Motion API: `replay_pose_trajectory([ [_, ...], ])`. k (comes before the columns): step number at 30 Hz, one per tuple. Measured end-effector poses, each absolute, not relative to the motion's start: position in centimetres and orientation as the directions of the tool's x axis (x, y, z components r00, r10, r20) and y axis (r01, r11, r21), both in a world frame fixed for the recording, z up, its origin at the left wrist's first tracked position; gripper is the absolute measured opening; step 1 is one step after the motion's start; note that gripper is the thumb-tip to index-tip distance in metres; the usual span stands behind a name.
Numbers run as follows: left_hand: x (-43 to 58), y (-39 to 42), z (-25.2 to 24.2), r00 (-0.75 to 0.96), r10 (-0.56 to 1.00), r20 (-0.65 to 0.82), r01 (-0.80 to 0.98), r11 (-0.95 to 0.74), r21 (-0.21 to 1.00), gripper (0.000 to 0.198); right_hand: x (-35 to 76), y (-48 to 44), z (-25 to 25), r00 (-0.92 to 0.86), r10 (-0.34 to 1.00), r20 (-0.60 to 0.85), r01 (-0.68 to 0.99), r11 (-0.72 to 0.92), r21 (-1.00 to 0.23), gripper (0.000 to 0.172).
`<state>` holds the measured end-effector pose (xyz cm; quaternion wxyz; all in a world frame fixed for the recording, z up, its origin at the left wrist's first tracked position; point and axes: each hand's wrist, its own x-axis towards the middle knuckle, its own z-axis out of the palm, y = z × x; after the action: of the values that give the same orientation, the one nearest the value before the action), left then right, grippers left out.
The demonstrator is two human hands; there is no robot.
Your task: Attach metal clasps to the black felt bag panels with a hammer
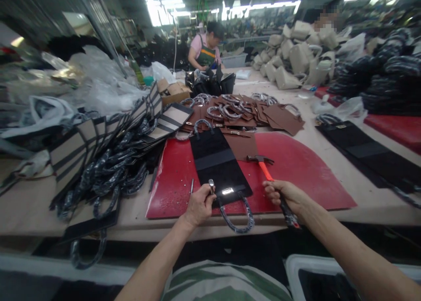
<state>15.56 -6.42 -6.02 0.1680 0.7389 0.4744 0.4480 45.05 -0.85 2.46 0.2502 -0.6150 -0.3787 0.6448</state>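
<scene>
My right hand (283,195) is wrapped round the handle of a claw hammer (265,169), orange near its dark head and black lower down. The head is raised over the red mat (305,178). My left hand (200,204) pinches a short metal punch (211,184), its shiny round end up, at the lower left edge of a black bag panel (217,156). Where the punch's lower end rests is hidden by my fingers. Near it on the panel is a silver clasp plate (227,191). A wrapped handle loop (237,225) hangs toward me.
A thin metal rod (192,186) and tiny studs lie on the mat. Striped panels (70,145) are piled left, brown panels (283,116) behind, black panels (365,147) right. A co-worker (205,48) stands across the table. A white bin (292,266) is below right.
</scene>
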Motion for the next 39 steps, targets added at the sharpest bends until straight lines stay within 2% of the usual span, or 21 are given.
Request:
replay_pose_trajectory([
  [2,15.5,-6.4,-6.0,0.151,0.856,0.495,0.547,-0.490,0.679,0.017,43.8,-2.0,4.0,-0.097,0.815,-0.572,0.042,-0.571,-0.820,0.014],
  [4,15.5,-6.4,-6.0,0.154,0.864,0.480,0.542,-0.479,0.690,0.016,42.6,-3.6,6.1,-0.070,0.890,-0.451,0.058,-0.448,-0.892,0.027],
  [7,15.4,-6.5,-6.0,0.152,0.874,0.461,0.533,-0.465,0.707,0.016,41.2,-6.1,9.4,-0.057,0.995,-0.081,0.277,-0.062,-0.959,0.037],
  [8,15.4,-6.5,-6.1,0.151,0.876,0.457,0.531,-0.462,0.710,0.017,40.9,-6.8,10.1,-0.072,0.996,0.059,0.396,0.083,-0.915,0.037],
  [10,15.4,-6.6,-6.2,0.150,0.878,0.454,0.530,-0.459,0.713,0.017,40.4,-7.7,10.4,-0.201,0.946,0.253,0.603,0.323,-0.729,0.035],
  [12,15.4,-6.6,-6.3,0.154,0.877,0.455,0.533,-0.461,0.709,0.016,40.4,-8.1,10.2,-0.379,0.889,0.256,0.726,0.457,-0.513,0.031],
  [14,15.4,-6.5,-6.4,0.162,0.872,0.463,0.534,-0.472,0.701,0.016,40.6,-8.0,10.8,-0.482,0.859,0.174,0.775,0.511,-0.372,0.027],
  [16,15.4,-6.5,-6.3,0.163,0.863,0.478,0.532,-0.484,0.694,0.016,40.8,-7.9,12.9,-0.489,0.852,0.187,0.776,0.523,-0.353,0.025],
  [18,15.4,-6.5,-6.2,0.154,0.859,0.488,0.532,-0.489,0.692,0.017,40.5,-8.2,15.8,-0.389,0.855,0.344,0.736,0.513,-0.441,0.027],
  [20,15.4,-6.5,-6.1,0.149,0.859,0.490,0.533,-0.487,0.692,0.017,39.8,-8.6,17.5,-0.122,0.831,0.542,0.689,0.464,-0.557,0.027],
  [21,15.4,-6.5,-6.1,0.149,0.860,0.488,0.534,-0.486,0.692,0.016,39.4,-8.9,17.5,-0.008,0.816,0.578,0.650,0.443,-0.617,0.027],
  [22,15.4,-6.5,-6.1,0.150,0.861,0.486,0.534,-0.484,0.693,0.016,39.0,-9.1,16.9,0.025,0.819,0.574,0.623,0.436,-0.650,0.030],
  [24,15.4,-6.5,-6.1,0.152,0.858,0.491,0.532,-0.489,0.691,0.016,38.9,-9.4,14.3,-0.162,0.861,0.481,0.642,0.463,-0.611,0.030],
  [25,15.4,-6.5,-6.1,0.151,0.856,0.495,0.534,-0.492,0.688,0.015,39.2,-9.4,12.8,-0.258,0.884,0.390,0.674,0.454,-0.582,0.029],
  [27,15.3,-6.5,-6.1,0.150,0.852,0.502,0.547,-0.494,0.676,0.013,40.3,-9.3,10.0,-0.389,0.916,0.096,0.817,0.391,-0.425,0.025],
  [29,15.3,-6.5,-6.1,0.147,0.854,0.500,0.564,-0.488,0.667,0.011,41.6,-9.1,8.1,-0.386,0.913,-0.136,0.898,0.338,-0.282,0.023],
  [30,15.3,-6.6,-6.1,0.146,0.857,0.494,0.569,-0.481,0.667,0.012,42.2,-8.9,7.5,-0.365,0.909,-0.200,0.915,0.312,-0.255,0.022],
  [32,15.4,-6.6,-6.1,0.143,0.865,0.481,0.570,-0.469,0.675,0.015,43.3,-8.4,6.3,-0.332,0.910,-0.250,0.921,0.256,-0.295,0.022],
  [36,15.4,-6.6,-6.3,0.151,0.865,0.479,0.572,-0.472,0.671,0.017,45.1,-6.4,3.1,-0.239,0.931,-0.276,0.867,0.077,-0.492,0.035],
  [37,15.4,-6.6,-6.3,0.154,0.863,0.482,0.574,-0.475,0.667,0.017,45.5,-5.8,2.2,-0.195,0.940,-0.281,0.868,0.033,-0.495,0.037],
  [39,15.4,-6.6,-6.4,0.157,0.862,0.482,0.581,-0.475,0.661,0.017,46.3,-4.7,0.9,-0.075,0.955,-0.287,0.914,-0.049,-0.403,0.034],
])
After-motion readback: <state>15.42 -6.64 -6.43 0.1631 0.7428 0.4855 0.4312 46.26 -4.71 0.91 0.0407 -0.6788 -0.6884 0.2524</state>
